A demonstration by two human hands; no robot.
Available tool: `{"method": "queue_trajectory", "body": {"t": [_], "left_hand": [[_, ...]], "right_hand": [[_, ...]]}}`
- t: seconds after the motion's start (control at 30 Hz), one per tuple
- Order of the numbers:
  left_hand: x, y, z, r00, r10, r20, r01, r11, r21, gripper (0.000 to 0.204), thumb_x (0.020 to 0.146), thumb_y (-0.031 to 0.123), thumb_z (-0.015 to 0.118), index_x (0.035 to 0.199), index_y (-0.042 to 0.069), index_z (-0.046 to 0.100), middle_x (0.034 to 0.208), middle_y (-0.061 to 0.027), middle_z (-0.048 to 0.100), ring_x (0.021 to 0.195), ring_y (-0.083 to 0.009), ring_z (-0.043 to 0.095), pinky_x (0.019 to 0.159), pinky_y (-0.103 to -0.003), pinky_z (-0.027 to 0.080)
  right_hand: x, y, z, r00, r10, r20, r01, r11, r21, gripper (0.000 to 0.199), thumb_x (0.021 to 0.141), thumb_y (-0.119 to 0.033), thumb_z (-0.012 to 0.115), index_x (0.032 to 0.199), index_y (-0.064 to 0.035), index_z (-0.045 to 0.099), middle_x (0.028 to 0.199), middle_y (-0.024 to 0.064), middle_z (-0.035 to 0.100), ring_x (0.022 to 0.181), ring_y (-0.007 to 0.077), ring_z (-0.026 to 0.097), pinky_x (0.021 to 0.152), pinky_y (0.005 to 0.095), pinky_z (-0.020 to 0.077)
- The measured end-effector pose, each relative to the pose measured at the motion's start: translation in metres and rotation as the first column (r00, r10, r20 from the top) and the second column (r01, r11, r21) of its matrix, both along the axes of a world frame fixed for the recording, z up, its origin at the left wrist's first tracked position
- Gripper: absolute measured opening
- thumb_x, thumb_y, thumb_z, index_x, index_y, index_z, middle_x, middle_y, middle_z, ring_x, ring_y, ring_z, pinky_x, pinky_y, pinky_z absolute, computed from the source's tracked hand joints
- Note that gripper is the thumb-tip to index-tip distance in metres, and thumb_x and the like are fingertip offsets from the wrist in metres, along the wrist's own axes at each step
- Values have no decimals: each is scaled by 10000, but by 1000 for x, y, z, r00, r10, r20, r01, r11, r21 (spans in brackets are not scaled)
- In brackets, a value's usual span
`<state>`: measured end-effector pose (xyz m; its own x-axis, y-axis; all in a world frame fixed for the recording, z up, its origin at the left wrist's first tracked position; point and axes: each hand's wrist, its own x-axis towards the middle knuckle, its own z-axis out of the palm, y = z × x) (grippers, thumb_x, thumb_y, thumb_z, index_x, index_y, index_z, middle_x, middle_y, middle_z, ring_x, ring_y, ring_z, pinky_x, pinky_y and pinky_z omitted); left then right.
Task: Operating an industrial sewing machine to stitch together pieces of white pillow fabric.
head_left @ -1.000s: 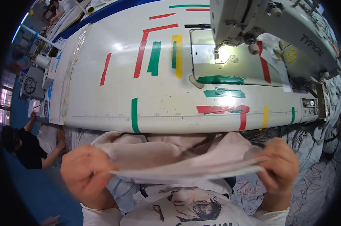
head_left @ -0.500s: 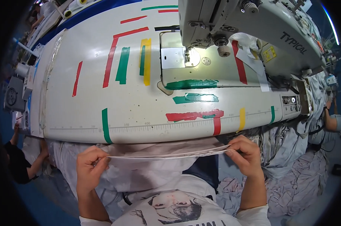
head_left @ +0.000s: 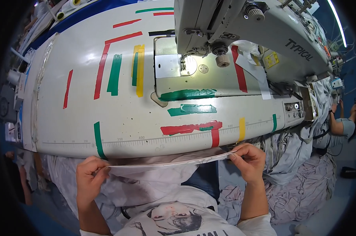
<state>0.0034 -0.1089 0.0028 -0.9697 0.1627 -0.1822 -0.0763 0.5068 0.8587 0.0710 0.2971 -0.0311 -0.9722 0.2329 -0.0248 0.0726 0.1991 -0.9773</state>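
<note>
Movement (head view): since one second ago, the pale cloth (head_left: 170, 162) has changed from a sagging span to a taut, narrow edge; both hands now sit closer to the near edge of the table (head_left: 56, 129).
Left hand: the left hand (head_left: 88, 176) has its grip clamped, thumb against fingers, on the left end of the cloth edge.
Right hand: the right hand (head_left: 250, 163) has its grip clamped on the right end.
Cloth position: stretched between the hands, just on the near side of the table.
Sewing machine: the sewing machine (head_left: 260, 37) stands at far right on the table, its lamp lit.
Tape: a green strip (head_left: 99, 140) lies near the left hand; a yellow strip (head_left: 241, 129) lies near the right.
Floor, right: a cloth heap (head_left: 299, 190) lies beside the person.
</note>
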Motion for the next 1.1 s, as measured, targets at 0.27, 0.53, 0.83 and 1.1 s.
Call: {"method": "queue_trajectory", "body": {"t": [0.27, 0.53, 0.83, 1.1], "left_hand": [[-3, 1, -4, 1000, 7, -5, -7, 1000, 11, 42, 775, -64, 608, 782, -48, 646, 681, -52, 556, 560, -99, 534, 511, -234, 395], [-3, -7, 4, 999, 25, -21, -26, 998, -60, 61, 757, -57, 639, 786, -16, 672, 646, -54, 569, 570, -114, 541, 513, -254, 397], [-10, -3, 6, 986, -169, -6, 168, 983, -74, 140, 737, -42, 733, 854, 25, 695, 744, -41, 605, 633, -135, 570, 531, -253, 443], [-10, -15, 19, 964, -253, -79, 239, 959, -151, 152, 758, -18, 721, 799, 25, 582, 720, -67, 548, 595, -169, 537, 535, -284, 434]], "right_hand": [[-2, -3, 3, 999, -54, 6, 54, 996, -65, 148, 757, 111, 699, 758, 9, 591, 827, 94, 648, 699, 103, 598, 643, 225, 490], [-10, -12, 9, 992, -112, 54, 120, 973, -196, 253, 749, 104, 724, 792, -26, 512, 828, 93, 659, 742, 98, 601, 677, 228, 489], [3, 9, 24, 988, -116, -100, 123, 990, 70, 296, 775, 47, 692, 793, -74, 423, 756, 53, 548, 654, 92, 474, 607, 222, 395], [0, 9, 19, 985, -84, -153, 97, 992, 84, 331, 811, 14, 702, 810, -88, 387, 741, 30, 519, 669, 86, 444, 624, 218, 372]]}}
